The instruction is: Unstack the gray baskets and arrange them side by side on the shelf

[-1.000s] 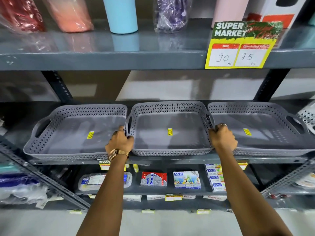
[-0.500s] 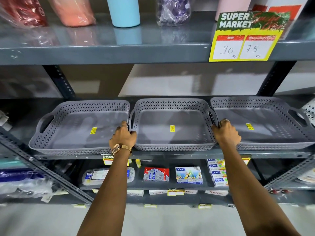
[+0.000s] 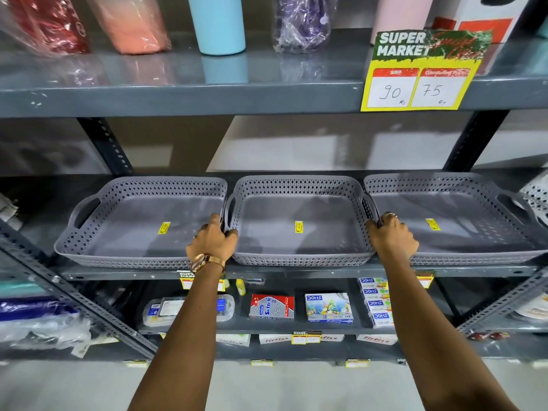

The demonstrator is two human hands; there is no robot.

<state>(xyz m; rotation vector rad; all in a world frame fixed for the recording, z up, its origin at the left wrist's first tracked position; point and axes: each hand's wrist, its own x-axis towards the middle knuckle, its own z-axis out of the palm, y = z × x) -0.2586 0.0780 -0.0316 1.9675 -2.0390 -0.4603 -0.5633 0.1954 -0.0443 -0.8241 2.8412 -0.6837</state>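
Three gray perforated baskets stand side by side on the middle shelf (image 3: pixel 296 271), each with a yellow sticker inside. The left basket (image 3: pixel 124 253) and the right basket (image 3: pixel 474 253) flank the middle basket (image 3: pixel 299 258). My left hand (image 3: pixel 212 243), with a gold watch on its wrist, grips the middle basket's left handle. My right hand (image 3: pixel 391 235), wearing a ring, grips its right handle. Both hands also overlap the rims of the neighbouring baskets.
The upper shelf (image 3: pixel 178 96) carries wrapped bottles, a blue tumbler (image 3: pixel 218 22) and a yellow price tag (image 3: pixel 421 72). The lower shelf holds small boxes (image 3: pixel 327 307). A white basket (image 3: pixel 536 197) sits at the far right. Slanted metal braces run at both sides.
The middle basket has slid slightly back on the shelf with both hands on its handles. The view has shifted a little downward.
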